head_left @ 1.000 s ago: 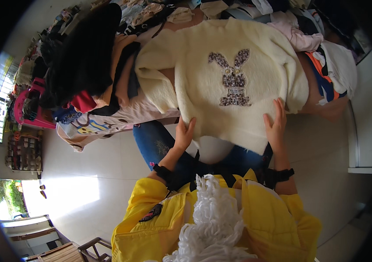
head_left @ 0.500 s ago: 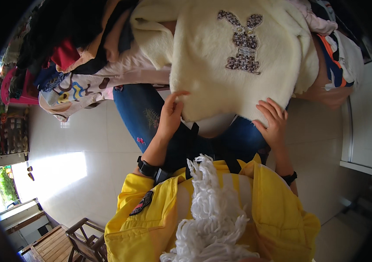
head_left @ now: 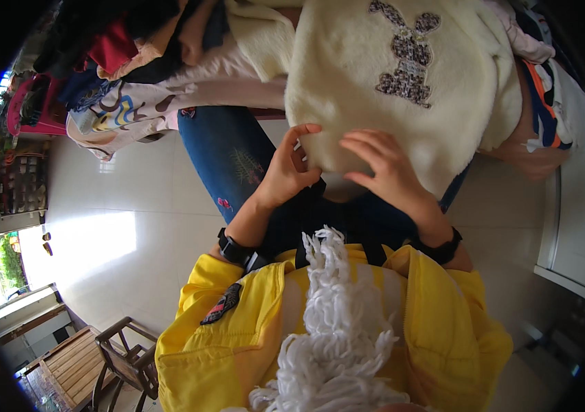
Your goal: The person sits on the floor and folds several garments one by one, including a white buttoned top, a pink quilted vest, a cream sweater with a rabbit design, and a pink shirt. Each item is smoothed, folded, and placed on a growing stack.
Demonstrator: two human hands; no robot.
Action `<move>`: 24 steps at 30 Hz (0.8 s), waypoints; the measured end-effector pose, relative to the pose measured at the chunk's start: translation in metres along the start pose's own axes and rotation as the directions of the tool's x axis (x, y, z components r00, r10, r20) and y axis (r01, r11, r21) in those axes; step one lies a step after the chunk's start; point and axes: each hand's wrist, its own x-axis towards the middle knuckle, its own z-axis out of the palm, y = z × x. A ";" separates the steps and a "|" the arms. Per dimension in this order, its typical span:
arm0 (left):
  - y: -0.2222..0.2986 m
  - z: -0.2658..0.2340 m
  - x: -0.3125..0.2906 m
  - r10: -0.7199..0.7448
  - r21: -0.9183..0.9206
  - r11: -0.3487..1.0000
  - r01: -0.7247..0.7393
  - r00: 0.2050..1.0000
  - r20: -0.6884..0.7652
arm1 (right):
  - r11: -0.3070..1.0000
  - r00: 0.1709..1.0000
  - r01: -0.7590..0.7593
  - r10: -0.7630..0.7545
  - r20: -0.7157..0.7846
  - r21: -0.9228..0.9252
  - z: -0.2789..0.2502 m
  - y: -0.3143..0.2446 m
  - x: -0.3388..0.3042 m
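Note:
A cream fuzzy sweater (head_left: pixel 347 89) with a patchwork rabbit figure (head_left: pixel 409 58) lies spread out in front of me, its lower hem reaching over my knees. At the lower left corner of that hem is my left hand (head_left: pixel 284 168), its index finger on the fabric and its thumb held apart below. My right hand (head_left: pixel 390 168) hovers over or lightly touches the hem's middle, fingers spread, thumb apart; contact is hard to judge. Both hands look open.
Heaped dark and coloured clothes (head_left: pixel 114 51) lie at the far left, beside a pale printed garment (head_left: pixel 117 117). More clothes (head_left: pixel 546 96) lie at the far right. A pink container (head_left: pixel 28 103) stands at the left, and a wooden chair (head_left: pixel 127 360) at the lower left.
My right hand has left the hem's right corner and moved left, toward my left hand. My left hand has shifted slightly right, its thumb and index finger more apart. The view has shifted a little.

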 end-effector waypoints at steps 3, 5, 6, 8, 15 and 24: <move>0.002 0.004 -0.005 0.047 -0.044 0.998 -0.049 0.999 -0.027 | 0.991 0.989 0.134 -0.134 -0.058 0.001 0.023 -0.002 0.018; 0.003 0.004 -0.007 -0.035 -0.002 0.999 0.035 0.999 -0.032 | 0.987 0.983 0.152 -0.146 -0.107 0.050 0.027 -0.001 0.023; 0.003 0.006 -0.008 0.050 0.093 0.995 -0.047 0.998 -0.029 | 0.987 0.988 0.142 -0.137 -0.074 0.071 0.027 0.001 0.024; 0.003 0.009 -0.008 0.143 0.284 0.952 -0.117 0.987 -0.072 | 0.983 0.991 0.131 -0.124 -0.060 0.133 0.024 0.003 0.024; 0.003 0.016 -0.005 0.497 0.833 0.495 -0.248 0.867 -0.037 | 0.986 0.996 -0.043 0.030 0.082 0.163 0.031 0.000 0.021; 0.018 0.015 -0.004 0.342 0.715 0.669 -0.203 0.938 -0.053 | 0.827 0.965 -0.252 0.176 0.194 0.503 0.030 0.001 0.019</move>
